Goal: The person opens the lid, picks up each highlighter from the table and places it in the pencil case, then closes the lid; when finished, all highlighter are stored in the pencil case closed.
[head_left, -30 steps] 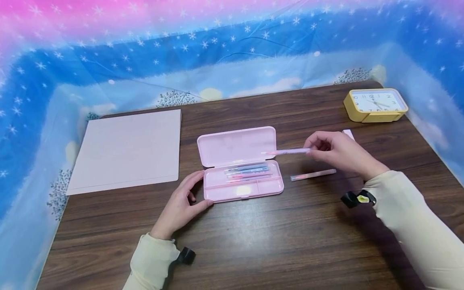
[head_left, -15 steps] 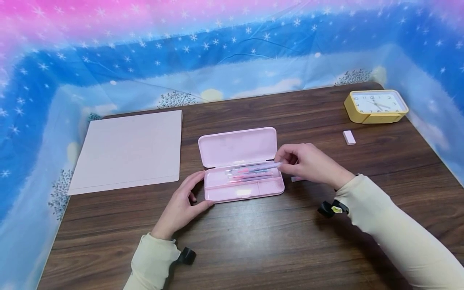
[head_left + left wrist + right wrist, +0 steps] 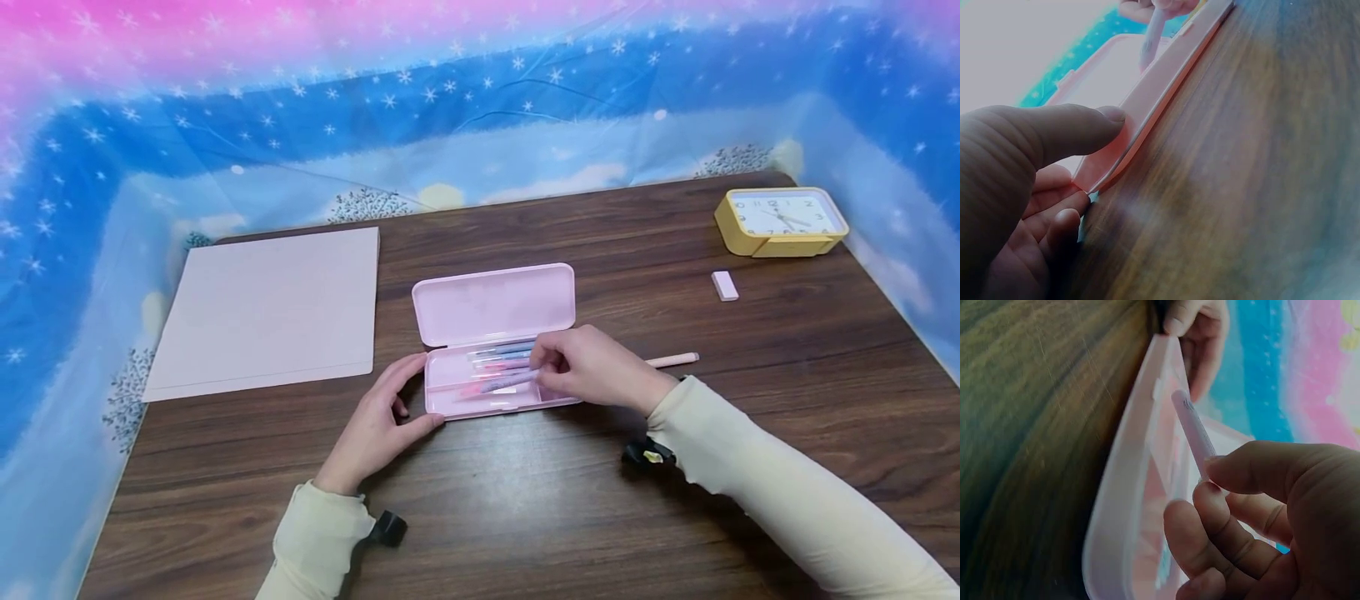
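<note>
A pink pencil case (image 3: 495, 304) lies with its lid raised in the middle of the wooden table. Around its left end my left hand (image 3: 381, 421) holds it, thumb on the front wall and fingers at the back, as the left wrist view also shows. My right hand (image 3: 596, 367) pinches a pale purple pen (image 3: 506, 382) between thumb and fingers, low over the case's front compartments. In the right wrist view this pen (image 3: 1192, 425) slants above the case. Several pens (image 3: 498, 354) rest in the rear compartment, partly hidden behind the right hand.
Beyond the right wrist a light pink pen (image 3: 678, 360) lies partly covered on the table. A small white-pink eraser (image 3: 724, 286) is farther back, near a yellow alarm clock (image 3: 780, 225). A large pale flat board (image 3: 266, 312) occupies the left side.
My right hand has carried the purple pen leftward and toward me, from right of the lid to over the front compartments. The eraser has come into full view. My left hand stays put.
</note>
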`<state>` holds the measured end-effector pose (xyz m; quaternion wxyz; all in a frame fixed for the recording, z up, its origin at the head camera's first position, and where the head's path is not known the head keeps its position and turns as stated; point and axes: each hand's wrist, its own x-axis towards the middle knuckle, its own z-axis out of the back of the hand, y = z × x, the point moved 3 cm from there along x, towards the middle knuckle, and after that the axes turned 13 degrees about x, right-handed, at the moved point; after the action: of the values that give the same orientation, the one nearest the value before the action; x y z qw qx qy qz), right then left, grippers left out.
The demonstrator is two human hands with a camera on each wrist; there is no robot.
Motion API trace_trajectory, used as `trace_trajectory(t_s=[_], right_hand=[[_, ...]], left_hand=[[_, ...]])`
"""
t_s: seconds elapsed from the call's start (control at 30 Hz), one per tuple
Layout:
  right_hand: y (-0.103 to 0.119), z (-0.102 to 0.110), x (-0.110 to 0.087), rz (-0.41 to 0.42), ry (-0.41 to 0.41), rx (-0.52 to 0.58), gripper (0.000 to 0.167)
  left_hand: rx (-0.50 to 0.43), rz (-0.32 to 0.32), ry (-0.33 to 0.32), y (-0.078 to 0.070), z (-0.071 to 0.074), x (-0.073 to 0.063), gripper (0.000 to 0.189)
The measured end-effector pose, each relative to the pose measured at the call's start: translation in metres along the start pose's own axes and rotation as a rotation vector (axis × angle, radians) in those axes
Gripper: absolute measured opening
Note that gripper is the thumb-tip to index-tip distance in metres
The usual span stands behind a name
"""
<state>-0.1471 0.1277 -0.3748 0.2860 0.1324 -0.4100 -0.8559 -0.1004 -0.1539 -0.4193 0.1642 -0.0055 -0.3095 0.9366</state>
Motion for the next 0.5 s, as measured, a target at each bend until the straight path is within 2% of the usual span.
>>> trace_trajectory(t_s=[0.27,0.5], right_hand=[[0.006,-0.014,0.004,0.0,0.027,0.004,0.006],[0.006,-0.01,0.001,0.014,0.018,0.034,0.008]], left_hand=[[0.001,0.0,0.002,0.0,-0.001,0.0,0.074],[0.008,-0.004,0.0,0.001,-0.001,0.0,0.074]])
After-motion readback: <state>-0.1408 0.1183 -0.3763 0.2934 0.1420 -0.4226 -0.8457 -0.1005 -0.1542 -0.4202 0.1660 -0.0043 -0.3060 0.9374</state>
